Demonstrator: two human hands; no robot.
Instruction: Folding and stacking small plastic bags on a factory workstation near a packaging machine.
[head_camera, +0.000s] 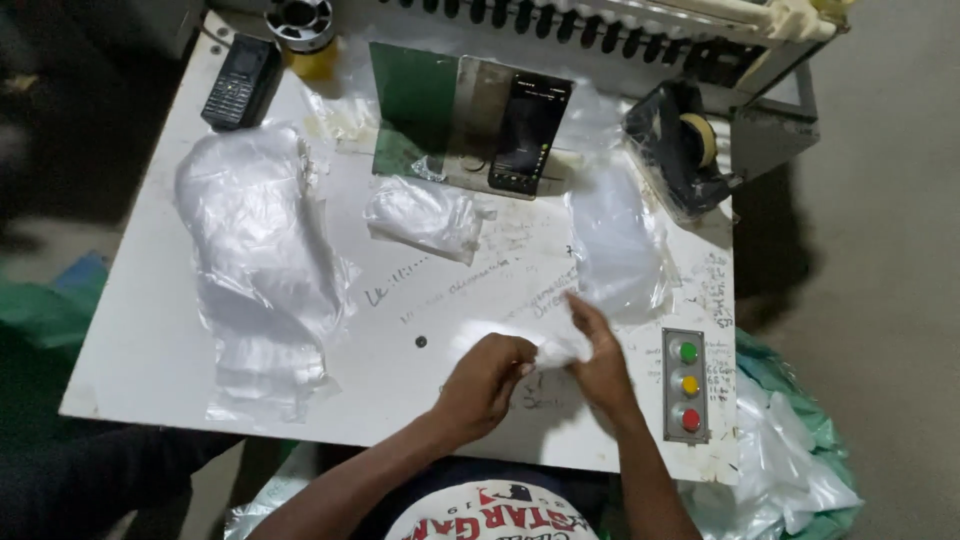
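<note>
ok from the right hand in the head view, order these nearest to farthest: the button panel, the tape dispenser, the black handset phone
1. Button panel, just right of the right hand, at the table's near right edge.
2. Tape dispenser, far right corner of the table, beyond the hand.
3. Black handset phone, far left corner, diagonally across the table.

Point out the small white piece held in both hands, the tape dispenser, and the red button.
small white piece (556, 351), head view, its middle between the hands.
tape dispenser (668, 140), head view, its black body.
red button (691, 420), head view, its cap.
</note>
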